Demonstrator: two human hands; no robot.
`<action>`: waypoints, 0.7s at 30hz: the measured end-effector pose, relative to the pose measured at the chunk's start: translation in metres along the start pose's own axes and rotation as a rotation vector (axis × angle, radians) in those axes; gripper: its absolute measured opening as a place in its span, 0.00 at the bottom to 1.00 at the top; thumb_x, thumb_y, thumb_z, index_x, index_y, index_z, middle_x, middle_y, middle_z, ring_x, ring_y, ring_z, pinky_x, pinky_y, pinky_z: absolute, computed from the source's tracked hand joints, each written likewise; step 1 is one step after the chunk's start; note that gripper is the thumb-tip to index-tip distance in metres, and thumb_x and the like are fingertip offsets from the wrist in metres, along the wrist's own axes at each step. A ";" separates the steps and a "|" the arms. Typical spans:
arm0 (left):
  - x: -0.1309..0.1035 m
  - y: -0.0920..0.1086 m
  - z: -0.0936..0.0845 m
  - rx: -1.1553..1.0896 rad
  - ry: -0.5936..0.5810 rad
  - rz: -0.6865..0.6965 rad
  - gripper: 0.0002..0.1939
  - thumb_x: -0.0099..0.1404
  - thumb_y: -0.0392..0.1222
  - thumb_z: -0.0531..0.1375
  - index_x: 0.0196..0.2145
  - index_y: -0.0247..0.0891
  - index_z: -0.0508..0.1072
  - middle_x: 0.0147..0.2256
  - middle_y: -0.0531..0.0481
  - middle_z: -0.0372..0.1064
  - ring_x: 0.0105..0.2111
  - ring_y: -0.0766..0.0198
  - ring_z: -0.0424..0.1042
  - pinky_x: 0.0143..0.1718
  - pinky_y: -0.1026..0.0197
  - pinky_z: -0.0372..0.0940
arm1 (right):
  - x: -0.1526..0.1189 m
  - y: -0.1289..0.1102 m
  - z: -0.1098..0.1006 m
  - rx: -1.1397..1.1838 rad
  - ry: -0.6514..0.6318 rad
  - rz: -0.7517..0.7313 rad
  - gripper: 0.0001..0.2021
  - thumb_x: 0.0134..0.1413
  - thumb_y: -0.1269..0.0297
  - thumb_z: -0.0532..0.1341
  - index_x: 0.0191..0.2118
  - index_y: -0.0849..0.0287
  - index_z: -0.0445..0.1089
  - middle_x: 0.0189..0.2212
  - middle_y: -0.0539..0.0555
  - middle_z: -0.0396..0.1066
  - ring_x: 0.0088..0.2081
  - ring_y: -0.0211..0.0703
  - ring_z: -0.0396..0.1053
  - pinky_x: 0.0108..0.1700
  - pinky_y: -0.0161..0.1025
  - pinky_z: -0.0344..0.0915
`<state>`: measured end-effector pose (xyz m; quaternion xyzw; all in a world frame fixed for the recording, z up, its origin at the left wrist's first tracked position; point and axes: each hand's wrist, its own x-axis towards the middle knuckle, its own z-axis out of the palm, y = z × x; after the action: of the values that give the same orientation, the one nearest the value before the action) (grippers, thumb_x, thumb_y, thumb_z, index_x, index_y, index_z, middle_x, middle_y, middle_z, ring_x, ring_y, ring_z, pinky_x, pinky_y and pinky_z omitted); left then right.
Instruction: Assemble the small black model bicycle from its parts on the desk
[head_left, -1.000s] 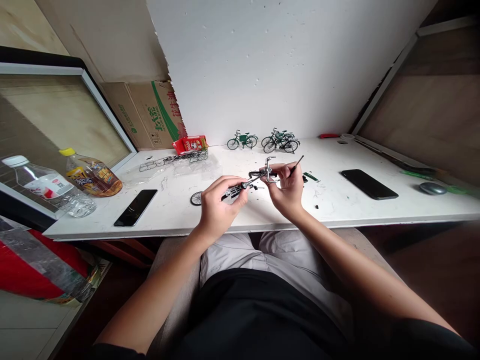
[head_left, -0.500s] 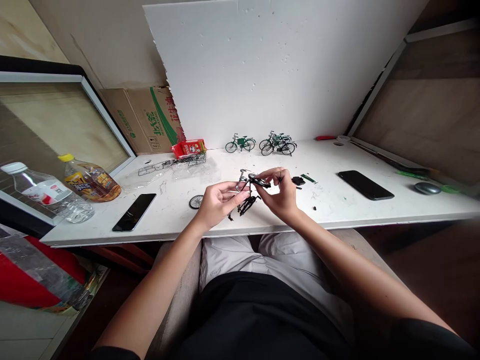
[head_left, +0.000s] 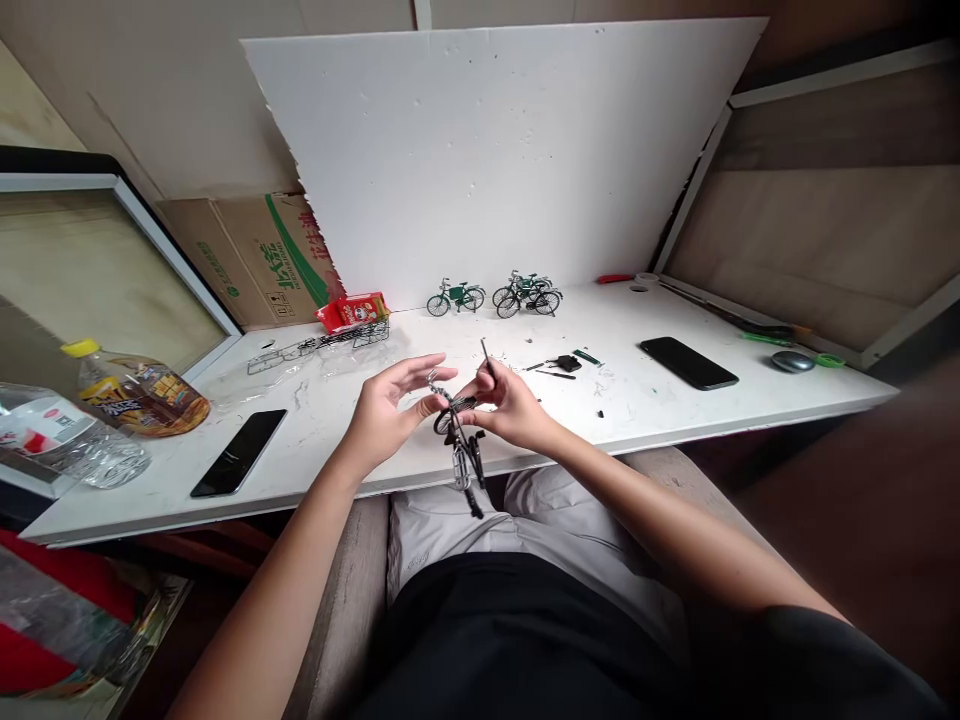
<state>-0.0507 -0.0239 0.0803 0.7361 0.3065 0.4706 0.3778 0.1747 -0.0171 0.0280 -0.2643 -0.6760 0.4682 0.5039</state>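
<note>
A partly built black model bicycle (head_left: 475,450) hangs between my hands over the table's front edge, its rear frame tilted down. My left hand (head_left: 386,410) holds its silver handlebar end between thumb and fingers, the other fingers stretched out. My right hand (head_left: 514,408) grips it near the front wheel (head_left: 443,421). A thin dark rod-like tool (head_left: 487,358) also sticks up from my right fingers; its kind is not clear. Small black parts (head_left: 568,363) and a green strip (head_left: 586,357) lie on the table beyond my right hand.
Several green model bicycles (head_left: 455,297) stand by the white board (head_left: 480,150). Left are a phone (head_left: 240,452), bottles (head_left: 139,390), a red packet (head_left: 352,312) and a black parts frame (head_left: 322,345). Another phone (head_left: 688,362) and a mouse (head_left: 793,362) lie right.
The model bicycle has come down closer to me and turned, its rear frame now past the table edge. My left fingers have spread wider. The view has shifted.
</note>
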 end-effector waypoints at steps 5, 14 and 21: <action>-0.001 0.005 0.000 -0.047 -0.034 -0.070 0.32 0.58 0.51 0.78 0.56 0.34 0.80 0.48 0.35 0.83 0.49 0.46 0.83 0.57 0.44 0.76 | 0.002 0.008 0.004 0.149 -0.044 0.079 0.36 0.47 0.55 0.82 0.37 0.49 0.49 0.34 0.48 0.77 0.41 0.50 0.83 0.42 0.46 0.78; 0.000 0.006 0.010 -0.106 0.025 -0.248 0.37 0.54 0.54 0.80 0.56 0.32 0.80 0.43 0.37 0.84 0.44 0.48 0.84 0.51 0.47 0.77 | -0.001 0.016 0.012 0.032 -0.002 0.023 0.34 0.46 0.53 0.81 0.36 0.50 0.51 0.32 0.44 0.68 0.39 0.43 0.76 0.39 0.40 0.75; 0.007 -0.013 0.002 -0.103 0.240 -0.217 0.35 0.53 0.55 0.79 0.52 0.31 0.80 0.38 0.40 0.82 0.40 0.52 0.83 0.49 0.51 0.75 | 0.003 0.001 0.005 -0.050 0.104 -0.023 0.23 0.67 0.38 0.63 0.38 0.52 0.57 0.45 0.55 0.76 0.50 0.46 0.76 0.50 0.46 0.73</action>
<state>-0.0475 -0.0122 0.0717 0.6170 0.4025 0.5265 0.4243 0.1691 -0.0156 0.0279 -0.2930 -0.6633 0.4310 0.5370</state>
